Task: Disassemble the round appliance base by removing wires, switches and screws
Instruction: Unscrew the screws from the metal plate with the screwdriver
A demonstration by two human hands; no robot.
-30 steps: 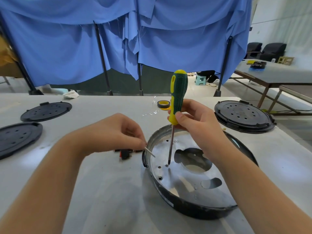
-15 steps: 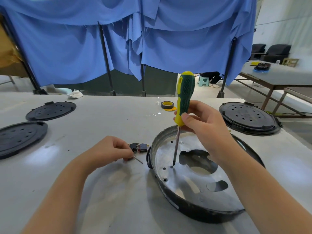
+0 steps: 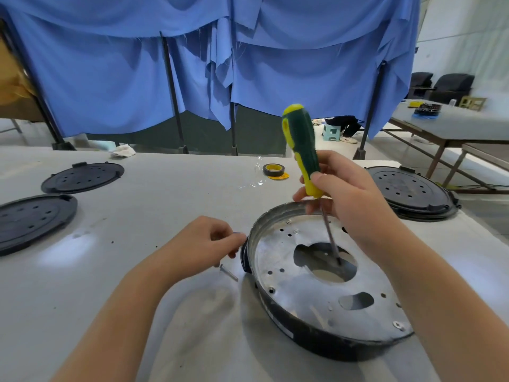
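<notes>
My right hand is clamped round the lower, yellow end of the screwdriver, thumb across the front, fingers curled behind. Its handle is smooth green plastic with yellow banding, swelling to a rounded cap, and it leans a little to the left. The thin steel shank runs down from my grip, its tip over the big keyhole-shaped cutout in the middle of the round appliance base; whether it touches anything there I cannot tell.

My left hand rests on the table just beside the base's left rim, fingers curled in and pinched together; something small may sit between them, but I cannot tell what. A loose screw lies on the table right below my knuckles, slim and silvery, pointing down to the right, apart from the base.

The base is a shallow dish: a dull scuffed metal plate punched with small holes, a second oval cutout nearer me, a raised metal lip and a black plastic outer wall. It sits on the right half of the white table, whose surface is matte and lightly speckled with dirt.

Open tabletop spreads to the left and toward me. Farther out lie two black perforated round covers at the left edge, another black round base at the right, and a roll of black-and-yellow tape behind. Blue cloth hangs beyond the far edge.
</notes>
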